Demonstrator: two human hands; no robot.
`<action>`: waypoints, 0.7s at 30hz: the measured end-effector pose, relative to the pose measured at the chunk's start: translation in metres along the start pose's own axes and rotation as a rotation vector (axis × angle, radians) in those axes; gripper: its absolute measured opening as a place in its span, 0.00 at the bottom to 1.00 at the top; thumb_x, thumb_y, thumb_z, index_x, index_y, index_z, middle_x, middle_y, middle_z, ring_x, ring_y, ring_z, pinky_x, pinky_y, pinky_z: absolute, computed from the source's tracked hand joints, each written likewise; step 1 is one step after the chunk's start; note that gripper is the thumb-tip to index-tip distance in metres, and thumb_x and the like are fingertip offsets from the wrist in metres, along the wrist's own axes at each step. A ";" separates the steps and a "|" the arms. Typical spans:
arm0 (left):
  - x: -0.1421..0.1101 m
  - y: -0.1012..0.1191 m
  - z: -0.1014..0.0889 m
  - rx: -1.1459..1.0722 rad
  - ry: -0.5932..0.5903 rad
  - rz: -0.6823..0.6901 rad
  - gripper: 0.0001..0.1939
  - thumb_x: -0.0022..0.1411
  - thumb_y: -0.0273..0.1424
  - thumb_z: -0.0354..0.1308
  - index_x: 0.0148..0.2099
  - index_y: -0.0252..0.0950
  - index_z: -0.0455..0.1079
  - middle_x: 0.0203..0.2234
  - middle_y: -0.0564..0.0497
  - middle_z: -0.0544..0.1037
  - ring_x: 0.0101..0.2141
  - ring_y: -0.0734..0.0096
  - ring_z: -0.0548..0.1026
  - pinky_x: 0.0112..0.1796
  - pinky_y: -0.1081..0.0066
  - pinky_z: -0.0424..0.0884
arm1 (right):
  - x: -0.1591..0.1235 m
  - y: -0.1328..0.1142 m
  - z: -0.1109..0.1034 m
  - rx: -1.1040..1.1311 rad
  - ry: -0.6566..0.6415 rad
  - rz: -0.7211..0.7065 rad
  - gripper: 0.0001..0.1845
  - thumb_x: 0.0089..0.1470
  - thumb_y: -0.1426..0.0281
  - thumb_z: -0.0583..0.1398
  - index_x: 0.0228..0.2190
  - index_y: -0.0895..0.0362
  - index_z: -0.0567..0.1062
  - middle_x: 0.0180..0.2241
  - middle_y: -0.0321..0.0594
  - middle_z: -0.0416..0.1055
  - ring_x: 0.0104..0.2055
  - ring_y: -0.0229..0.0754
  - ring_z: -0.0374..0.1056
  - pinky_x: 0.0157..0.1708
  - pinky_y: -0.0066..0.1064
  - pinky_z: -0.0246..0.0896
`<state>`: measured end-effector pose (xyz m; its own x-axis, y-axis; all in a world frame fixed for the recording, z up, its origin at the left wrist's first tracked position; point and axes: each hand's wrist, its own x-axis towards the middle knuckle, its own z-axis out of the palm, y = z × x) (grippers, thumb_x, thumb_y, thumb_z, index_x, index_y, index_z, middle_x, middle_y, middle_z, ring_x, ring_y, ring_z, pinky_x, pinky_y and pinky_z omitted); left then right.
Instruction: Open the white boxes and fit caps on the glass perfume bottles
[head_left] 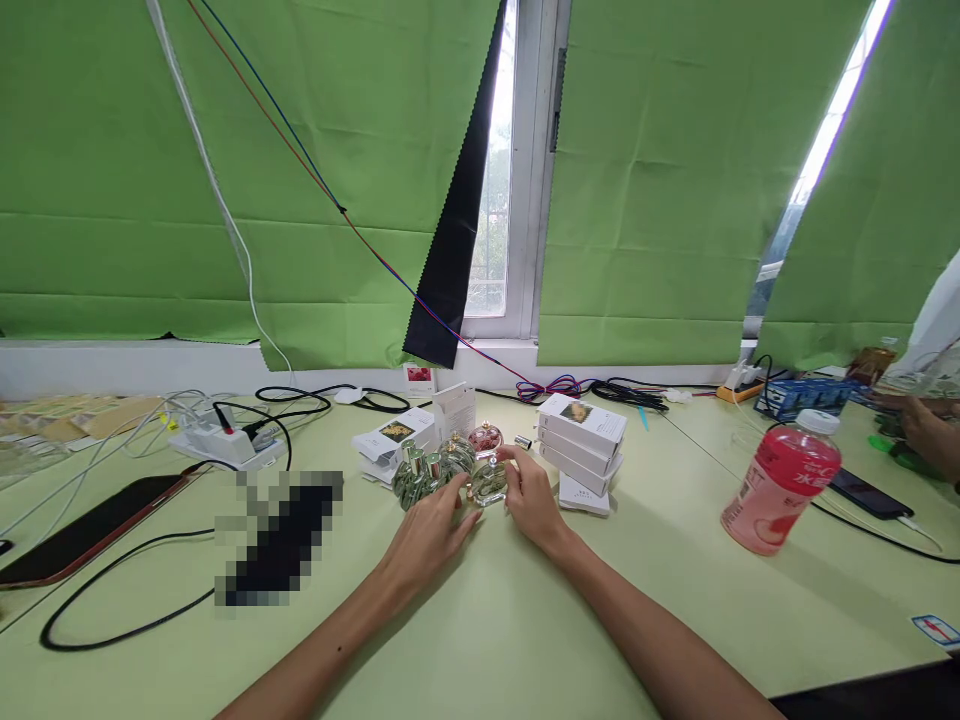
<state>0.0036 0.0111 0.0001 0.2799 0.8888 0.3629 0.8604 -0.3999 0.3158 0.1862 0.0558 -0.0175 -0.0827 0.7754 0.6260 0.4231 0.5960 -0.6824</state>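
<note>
A small round clear glass perfume bottle [489,483] stands on the table in front of me. My right hand [534,500] grips it from its right side, the index finger reaching over near its top and the thumb along the side. My left hand [429,530] lies just left of it, fingers stretched toward the bottles and thumb apart; some fingertips are hidden. Beyond that hand cluster several greenish bottles [411,482] with shiny silver caps. A reddish bottle [486,438] is behind the gripped one, and a loose silver cap [523,442] lies to its right.
White boxes are stacked [581,440] at right, with more white boxes [390,432] at left. A pink drink bottle [781,482] stands farther right. Phones, a power strip [232,445] and cables [127,545] spread leftward. Another person's hand [930,435] shows at the right edge.
</note>
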 end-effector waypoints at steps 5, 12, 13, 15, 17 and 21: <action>-0.001 -0.006 0.007 -0.062 0.030 0.031 0.21 0.66 0.36 0.55 0.59 0.38 0.64 0.40 0.45 0.81 0.40 0.57 0.80 0.39 0.65 0.74 | -0.001 -0.001 -0.001 0.057 -0.014 -0.012 0.17 0.67 0.69 0.47 0.44 0.56 0.74 0.41 0.42 0.77 0.38 0.42 0.73 0.37 0.29 0.66; 0.000 -0.003 0.006 -0.098 0.056 0.019 0.25 0.64 0.42 0.58 0.59 0.37 0.66 0.46 0.43 0.81 0.44 0.54 0.80 0.43 0.61 0.75 | -0.004 -0.007 0.001 0.156 -0.072 -0.039 0.16 0.67 0.66 0.49 0.44 0.55 0.75 0.36 0.41 0.78 0.36 0.41 0.74 0.33 0.28 0.68; 0.000 -0.002 0.006 -0.101 0.057 0.021 0.25 0.63 0.42 0.58 0.59 0.37 0.66 0.46 0.42 0.81 0.44 0.54 0.80 0.43 0.61 0.75 | -0.004 -0.007 0.001 0.173 -0.096 -0.043 0.16 0.67 0.66 0.50 0.45 0.55 0.75 0.37 0.41 0.78 0.36 0.41 0.74 0.34 0.28 0.68; 0.000 -0.001 0.005 -0.099 0.056 0.026 0.25 0.63 0.42 0.58 0.59 0.38 0.66 0.46 0.43 0.81 0.45 0.54 0.80 0.43 0.62 0.75 | -0.005 -0.009 0.001 0.201 -0.141 -0.053 0.15 0.66 0.66 0.50 0.45 0.55 0.75 0.39 0.41 0.78 0.37 0.41 0.74 0.34 0.28 0.69; 0.000 0.001 0.003 -0.083 0.026 0.027 0.24 0.64 0.40 0.56 0.60 0.38 0.65 0.43 0.45 0.82 0.41 0.55 0.81 0.39 0.64 0.74 | -0.006 -0.010 0.000 0.219 -0.163 -0.060 0.14 0.66 0.66 0.51 0.46 0.55 0.75 0.39 0.41 0.78 0.37 0.41 0.75 0.33 0.28 0.69; -0.002 0.004 0.000 -0.033 -0.023 0.023 0.23 0.66 0.37 0.52 0.61 0.40 0.62 0.38 0.47 0.83 0.35 0.56 0.82 0.33 0.67 0.71 | -0.007 -0.011 0.000 0.227 -0.131 -0.064 0.14 0.65 0.67 0.52 0.46 0.56 0.74 0.38 0.42 0.79 0.36 0.41 0.76 0.32 0.28 0.68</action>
<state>0.0063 0.0081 0.0009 0.3096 0.8838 0.3507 0.8390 -0.4275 0.3366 0.1815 0.0436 -0.0145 -0.2256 0.7462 0.6263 0.2016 0.6647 -0.7194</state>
